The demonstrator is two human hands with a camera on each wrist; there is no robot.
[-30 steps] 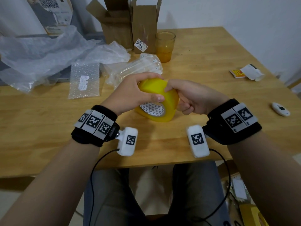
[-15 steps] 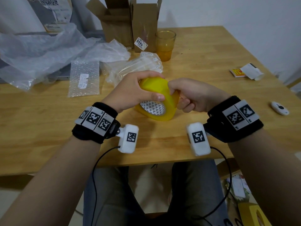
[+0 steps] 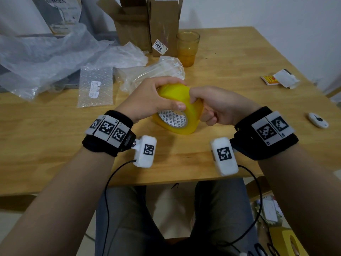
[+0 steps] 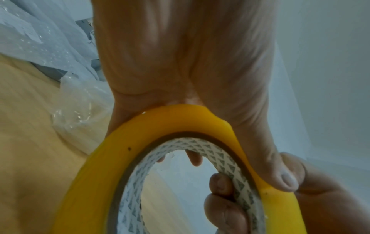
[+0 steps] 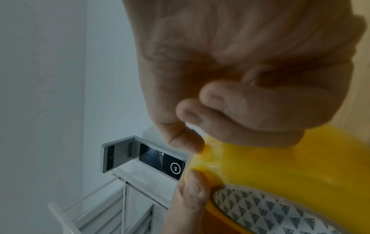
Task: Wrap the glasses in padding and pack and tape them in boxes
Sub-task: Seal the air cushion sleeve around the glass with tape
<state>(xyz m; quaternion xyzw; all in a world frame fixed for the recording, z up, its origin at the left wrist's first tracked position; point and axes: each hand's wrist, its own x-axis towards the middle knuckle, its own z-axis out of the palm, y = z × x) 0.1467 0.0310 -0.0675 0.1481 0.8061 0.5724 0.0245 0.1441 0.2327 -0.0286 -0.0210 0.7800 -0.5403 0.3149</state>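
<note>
Taping preparation in hand. Left hand (image 3: 147, 97) grips the yellow tape roll (image 3: 177, 115), tilted on edge just above the worktop (image 3: 239, 71), fingers curled over its rim. Right hand (image 3: 217, 106) pinches at the outer wrap, apparently seeking the loose end. Next: peel it free. Amber glass (image 3: 187, 48) stands unwrapped beside the open cardboard box (image 3: 147, 21).

The boxes (image 3: 147, 23) are cut off by the head view's top edge; the left hand (image 3: 147, 100) hides the tape (image 3: 184, 115) roll's far side.
</note>
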